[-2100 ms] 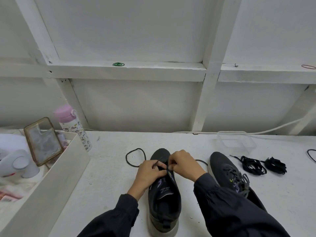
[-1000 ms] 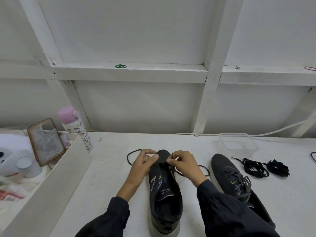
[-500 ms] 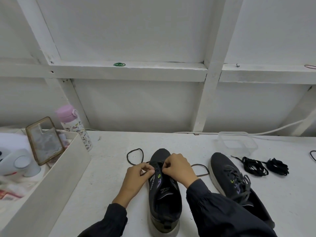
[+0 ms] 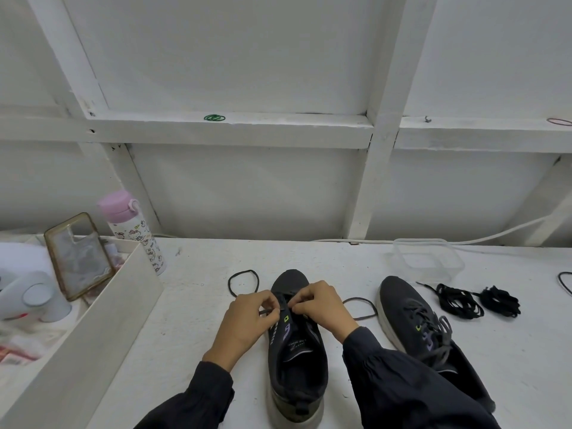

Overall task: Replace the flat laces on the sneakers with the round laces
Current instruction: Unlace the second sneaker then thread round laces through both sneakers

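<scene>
White table (image 4: 198, 320): left hand (image 4: 247, 318) and right hand (image 4: 323, 308) pinch lace (image 4: 264, 313) (atop sneaker (image 4: 297, 370) eyelets).

Person wore a dark, near-black long-sleeved top. Left sleeve (image 4: 198, 397) ran down to the wrist and ended in a narrow, gathered cuff. Right sleeve (image 4: 402, 388) was the same matte fabric, fuller and looser, bunched in soft folds above its cuff. Left hand (image 4: 247, 320) and right hand (image 4: 322, 308) were bare past the cuffs. Fabric was plain.
</scene>
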A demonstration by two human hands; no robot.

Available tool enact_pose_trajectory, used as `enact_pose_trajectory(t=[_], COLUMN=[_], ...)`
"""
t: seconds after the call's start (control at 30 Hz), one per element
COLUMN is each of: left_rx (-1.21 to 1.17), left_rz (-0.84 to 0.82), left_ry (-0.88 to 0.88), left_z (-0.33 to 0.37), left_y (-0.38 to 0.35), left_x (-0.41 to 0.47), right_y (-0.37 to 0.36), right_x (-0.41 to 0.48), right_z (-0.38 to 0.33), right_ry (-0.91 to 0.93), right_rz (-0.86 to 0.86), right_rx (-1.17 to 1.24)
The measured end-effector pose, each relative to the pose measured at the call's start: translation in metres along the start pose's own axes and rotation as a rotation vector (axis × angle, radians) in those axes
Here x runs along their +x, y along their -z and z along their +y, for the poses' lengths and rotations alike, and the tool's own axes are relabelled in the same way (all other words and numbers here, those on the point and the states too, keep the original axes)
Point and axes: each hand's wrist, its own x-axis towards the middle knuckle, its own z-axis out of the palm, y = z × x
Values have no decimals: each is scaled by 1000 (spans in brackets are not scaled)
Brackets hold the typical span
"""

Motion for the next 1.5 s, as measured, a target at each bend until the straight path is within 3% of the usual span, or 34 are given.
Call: enact_pose_trajectory(t=[0.33,0.6,1.2,1.5], left_rx=[99,69,-30,-198], left_rz=[-17,-114,-9,30], left_ry=[18,-2,5,65], left_z=[11,3,3,-5], left_y=[2,7,-5,-7], left_x=[9,13,6,3], right_y=[-3,-11,-14,-16], right_x=[-1,1,1,1], right_z=[4,7,15,14], right_ry=[-15,-12,6,13], right_rz=[22,55,61,74], right_rx=[91,12,114,81])
